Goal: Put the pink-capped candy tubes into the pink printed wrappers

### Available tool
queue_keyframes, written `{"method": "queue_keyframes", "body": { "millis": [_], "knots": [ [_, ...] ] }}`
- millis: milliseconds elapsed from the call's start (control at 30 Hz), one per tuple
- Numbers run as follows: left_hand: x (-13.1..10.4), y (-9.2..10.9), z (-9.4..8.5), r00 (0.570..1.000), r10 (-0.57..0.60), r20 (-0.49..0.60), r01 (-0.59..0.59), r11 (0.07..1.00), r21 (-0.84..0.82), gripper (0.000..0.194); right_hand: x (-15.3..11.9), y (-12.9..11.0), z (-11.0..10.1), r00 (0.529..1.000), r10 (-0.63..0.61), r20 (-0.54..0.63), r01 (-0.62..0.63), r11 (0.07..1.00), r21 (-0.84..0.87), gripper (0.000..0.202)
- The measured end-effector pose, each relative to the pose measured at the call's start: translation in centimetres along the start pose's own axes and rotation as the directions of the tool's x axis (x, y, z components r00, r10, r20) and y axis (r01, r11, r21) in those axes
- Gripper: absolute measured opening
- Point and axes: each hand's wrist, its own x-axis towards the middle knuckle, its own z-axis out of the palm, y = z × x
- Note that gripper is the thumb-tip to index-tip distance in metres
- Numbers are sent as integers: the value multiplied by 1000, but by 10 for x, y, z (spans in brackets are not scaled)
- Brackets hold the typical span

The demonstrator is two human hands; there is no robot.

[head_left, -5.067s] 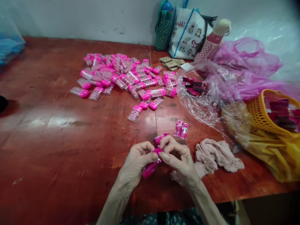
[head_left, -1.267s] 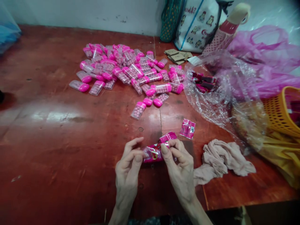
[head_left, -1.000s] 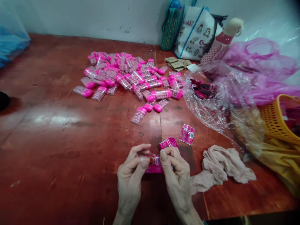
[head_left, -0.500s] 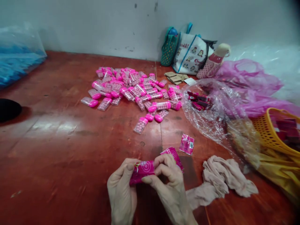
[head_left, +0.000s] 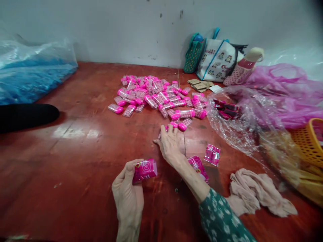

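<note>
Lying at the far left, a crinkled clear bag of blue goods (head_left: 32,75) slumped against the wall, and a dark rounded shape (head_left: 25,116) rested on the glossy red-brown wooden table (head_left: 75,151). Nearer the middle, the left hand (head_left: 128,195) pinched a small pink box (head_left: 144,169), shiny and printed with a pale spiral, between thumb and curled fingers; the box sat just above the table, its long axis running left to right and tipped slightly up at the right end. Beyond it spread a loose pile of candy cases (head_left: 161,97), clear flat plastic with rounded pink caps, full of small pink balls, pointing every way. The right hand (head_left: 171,144), in a green floral sleeve (head_left: 222,218), lay flat and reached forward, its fingers half spread over the nearest case (head_left: 166,128) at the pile's edge; whether they had closed on it could not be told. Just beside that wrist lay a flattened pink carton (head_left: 199,168) and a small glossy pink wrapper (head_left: 212,154). Farther right sat a soft beige cloth (head_left: 257,193), a wrinkled clear plastic bag (head_left: 242,121) holding dark red boxes, a pink plastic sheet (head_left: 282,87) and a perforated orange basket (head_left: 308,141). Printed tote bags (head_left: 214,60) stood against the wall.
</note>
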Motion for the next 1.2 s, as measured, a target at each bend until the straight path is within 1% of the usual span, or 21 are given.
{"method": "queue_keyframes", "body": {
  "millis": [133,267,367,467,567,633,667,700,733,767,800,833,867,967,1033,1100,1133,1200],
  "knots": [
    [3,-1,-4,1000,0,-25,-1,1000,-7,22,-14,13,-9,1000,-17,-9,17,999,35,38],
    [4,-3,-4,998,-30,-54,30,999,-15,22,-13,21,-10,997,47,-62,-40,993,111,36],
    [5,-2,-2,997,-43,-70,41,999,-27,21,-8,20,-5,991,113,-71,-96,972,217,36],
    [6,0,-1,994,-22,-107,16,998,-63,19,-10,16,-6,987,161,-24,-141,918,370,35],
    [7,0,0,991,2,-130,-13,996,-84,16,-25,13,-16,979,202,25,-186,841,507,27],
    [7,-2,-1,990,24,-137,-34,997,-74,15,-40,9,-26,969,240,53,-222,761,609,24],
    [6,-3,-2,990,43,-133,-52,997,-63,15,-48,6,-32,962,264,74,-242,692,680,24],
    [5,-4,-2,990,67,-122,-74,996,-48,14,-56,3,-37,947,300,115,-272,556,785,25],
    [4,-6,-2,990,93,-104,-97,995,-28,13,-62,0,-41,936,322,142,-280,435,856,27],
    [2,-7,-2,990,118,-81,-119,993,-6,13,-68,-4,-44,926,341,162,-279,328,903,29],
    [0,-8,-1,988,143,-57,-142,990,16,13,-72,-8,-47,918,356,173,-272,249,929,30],
    [-1,-9,-1,986,165,-34,-164,986,36,13,-76,-12,-49,914,368,170,-263,217,940,32],
    [-3,-10,0,983,183,-14,-182,982,54,13,-78,-16,-51,911,379,164,-255,205,945,32],
    [-6,-10,3,977,213,28,-215,972,92,13,-85,-20,-57,912,376,163,-253,204,946,33],
    [-7,-9,3,975,216,48,-220,969,112,14,-90,-18,-63,921,325,213,-283,185,941,32],
    [-8,-9,3,974,217,64,-223,967,124,15,-95,-14,-68,920,284,271,-318,137,938,31],
    [-8,-9,3,974,215,75,-223,966,128,15,-97,-11,-69,917,288,275,-319,115,941,31],
    [-8,-10,4,973,209,102,-221,967,130,15,-98,-7,-69,907,363,212,-268,110,957,32]
  ]
}}
